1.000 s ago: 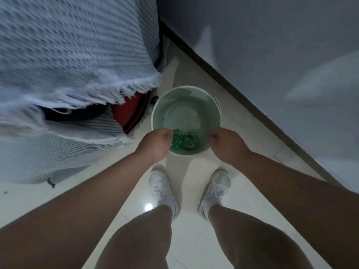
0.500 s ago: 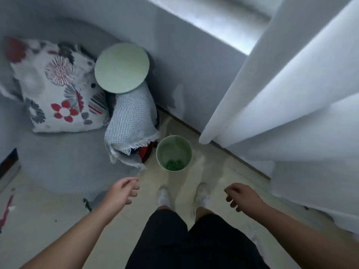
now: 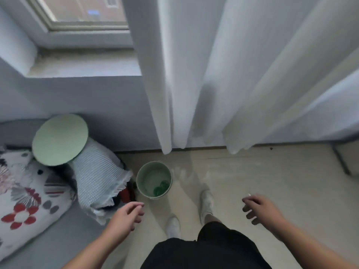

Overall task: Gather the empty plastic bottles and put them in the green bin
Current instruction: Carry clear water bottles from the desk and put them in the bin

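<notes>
The round green bin (image 3: 142, 172) stands on the pale floor just below the curtain's left edge. Green plastic bottles (image 3: 161, 187) lie at its bottom, toward the near side. My left hand (image 3: 125, 217) hovers below and left of the bin, fingers loosely curled and holding nothing. Well to the right of the bin, my right hand (image 3: 261, 208) is also bare, its fingers apart. Both hands are clear of the bin.
A white curtain (image 3: 223, 74) hangs to the floor behind the bin. Left of the bin a striped cloth (image 3: 97, 171) drapes over a stool with a round green top (image 3: 59, 139). A floral cushion (image 3: 25, 195) lies far left. My feet (image 3: 206, 200) stand near the bin.
A second ago both hands were at the bin's rim with me bent over it. I have since stood up; the hands pulled back empty and the view rose and turned rightward.
</notes>
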`<state>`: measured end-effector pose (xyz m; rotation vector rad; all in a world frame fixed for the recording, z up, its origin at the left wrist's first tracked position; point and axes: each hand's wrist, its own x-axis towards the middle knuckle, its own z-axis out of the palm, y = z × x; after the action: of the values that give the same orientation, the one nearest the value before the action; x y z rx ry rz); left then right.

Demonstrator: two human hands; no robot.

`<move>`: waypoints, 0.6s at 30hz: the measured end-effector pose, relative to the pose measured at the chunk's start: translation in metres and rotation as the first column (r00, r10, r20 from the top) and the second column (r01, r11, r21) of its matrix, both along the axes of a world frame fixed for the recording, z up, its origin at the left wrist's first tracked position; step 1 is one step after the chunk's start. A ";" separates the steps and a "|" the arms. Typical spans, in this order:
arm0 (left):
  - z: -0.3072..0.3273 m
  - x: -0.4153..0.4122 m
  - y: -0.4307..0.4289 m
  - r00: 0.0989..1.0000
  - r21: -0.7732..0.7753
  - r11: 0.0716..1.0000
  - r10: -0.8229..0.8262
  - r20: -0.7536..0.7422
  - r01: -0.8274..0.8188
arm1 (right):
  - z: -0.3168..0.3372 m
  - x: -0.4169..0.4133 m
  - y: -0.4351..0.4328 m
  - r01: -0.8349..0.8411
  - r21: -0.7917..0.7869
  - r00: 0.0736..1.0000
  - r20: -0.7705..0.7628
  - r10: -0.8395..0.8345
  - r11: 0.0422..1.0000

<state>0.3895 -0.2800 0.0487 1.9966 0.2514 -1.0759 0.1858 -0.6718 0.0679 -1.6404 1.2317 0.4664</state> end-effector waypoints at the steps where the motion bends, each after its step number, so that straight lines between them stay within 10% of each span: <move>1: -0.001 0.004 -0.003 0.998 0.005 0.998 -0.059 0.007 0.059 | 0.000 -0.023 0.005 0.065 -0.002 0.998 -0.001 -0.065 0.998; 8: -0.016 0.015 -0.071 0.895 0.038 0.895 -0.445 0.018 0.444 | -0.008 -0.196 0.062 0.536 0.013 0.844 0.001 -0.536 0.844; 18: 0.015 -0.103 -0.235 0.472 0.100 0.482 -0.875 0.109 0.871 | -0.042 -0.379 0.183 0.918 0.075 0.386 0.048 -0.921 0.388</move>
<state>0.2863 -0.5146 0.0640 2.2332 -0.9928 -1.5082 -0.1933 -0.4884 0.0258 -0.6653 1.8294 -0.3128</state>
